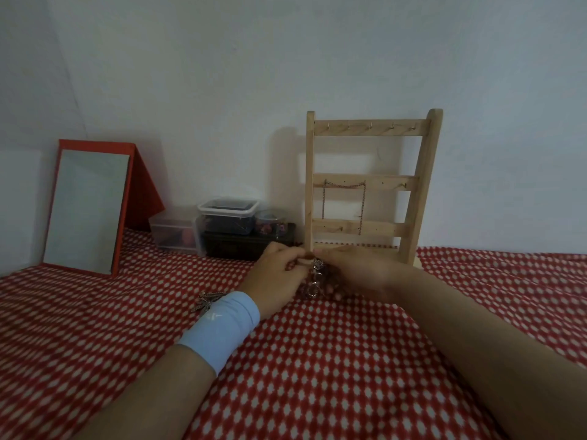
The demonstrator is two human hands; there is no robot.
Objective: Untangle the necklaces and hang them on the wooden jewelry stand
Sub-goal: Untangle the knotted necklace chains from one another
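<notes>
the jewelry stand (422, 173) is pale bare wood, matt, with small metal hooks (370, 124). a dull metal chain (344, 185) drapes on it. the necklaces (316, 274) glint like metal. the cloth (317, 360) is matt print, the box (227, 208) clear glossy plastic, the mirror (87, 208) smooth glass.

Both forearms stretched forward, the left hand (279, 274) and right hand (359, 274) meeting, curled fingers pinching the tangled necklaces (316, 277).

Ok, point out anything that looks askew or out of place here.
One chain on the wooden jewelry stand is slung across two hooks, its right end hanging lower than its left. A loose jewelry piece lies on the cloth beside the blue wristband.
</notes>
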